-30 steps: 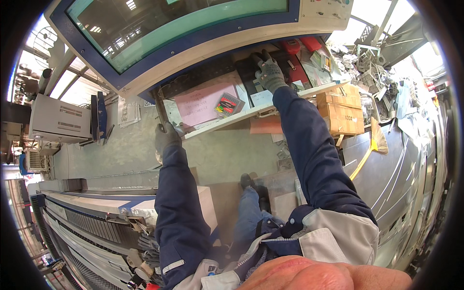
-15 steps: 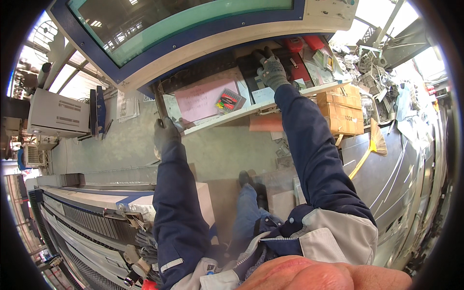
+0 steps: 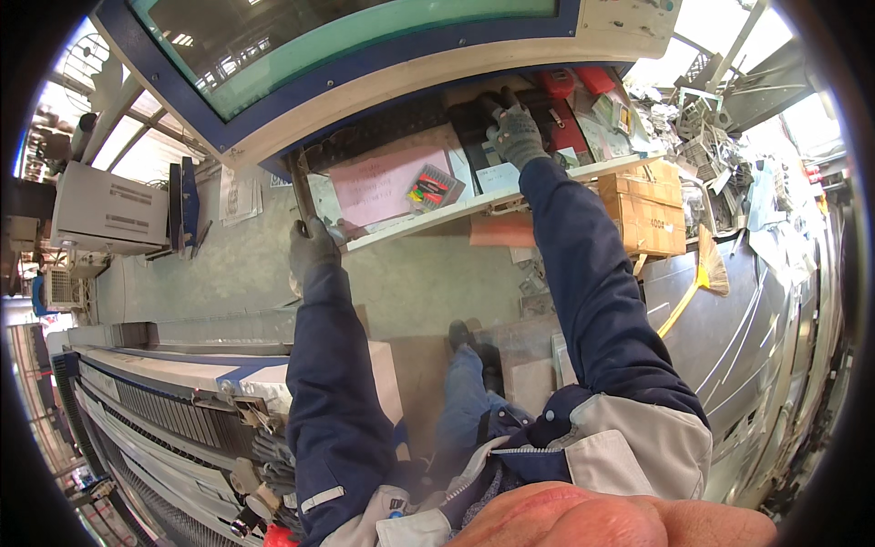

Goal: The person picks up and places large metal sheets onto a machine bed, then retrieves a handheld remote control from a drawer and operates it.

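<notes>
plainly, the left hand (image 3: 315,250) grips the drawer (image 3: 419,223) with lettered pink paper (image 3: 372,188), the right hand's (image 3: 517,135) hold unclear.

Pretty sure this is an industrial workshop, metalworking by the look of it. There's a big machine cabinet (image 3: 330,84) with a blue-framed window and a knob-covered control panel (image 3: 629,16), plus a long ribbed machine (image 3: 173,428) over at lower left. A messy heap of what looks like metal scrap (image 3: 702,141) sits off to the right, near a taped cardboard box (image 3: 638,214) and a yellow broom (image 3: 714,266). Bare grey floor (image 3: 419,287), and the person's left hand (image 3: 314,253) and right hand (image 3: 517,137) are both in work gloves.
</notes>
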`<state>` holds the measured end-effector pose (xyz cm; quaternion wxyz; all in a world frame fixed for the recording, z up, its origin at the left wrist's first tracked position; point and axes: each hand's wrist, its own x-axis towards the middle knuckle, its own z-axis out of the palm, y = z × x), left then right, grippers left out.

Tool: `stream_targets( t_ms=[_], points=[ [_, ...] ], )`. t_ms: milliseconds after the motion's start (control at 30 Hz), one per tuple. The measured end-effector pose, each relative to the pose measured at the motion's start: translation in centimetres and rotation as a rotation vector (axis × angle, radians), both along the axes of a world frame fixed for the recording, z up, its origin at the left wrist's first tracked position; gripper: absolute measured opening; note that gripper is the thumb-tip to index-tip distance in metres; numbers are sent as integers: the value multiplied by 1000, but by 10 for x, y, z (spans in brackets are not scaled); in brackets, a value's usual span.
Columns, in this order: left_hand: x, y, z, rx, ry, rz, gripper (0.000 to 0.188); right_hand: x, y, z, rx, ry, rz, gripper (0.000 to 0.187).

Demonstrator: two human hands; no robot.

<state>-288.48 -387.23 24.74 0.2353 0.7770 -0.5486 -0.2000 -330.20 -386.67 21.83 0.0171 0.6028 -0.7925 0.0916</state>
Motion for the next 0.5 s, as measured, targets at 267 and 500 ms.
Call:
stream_targets(
  t_ms=[267,500],
  points=[
    [1,-2,-2,-17,77,-11,51,-7,5,-8,223,118,92,35],
    [4,-9,-18,-50,-43,19,55,-9,-2,-18,-133,27,0,65]
  ],
)
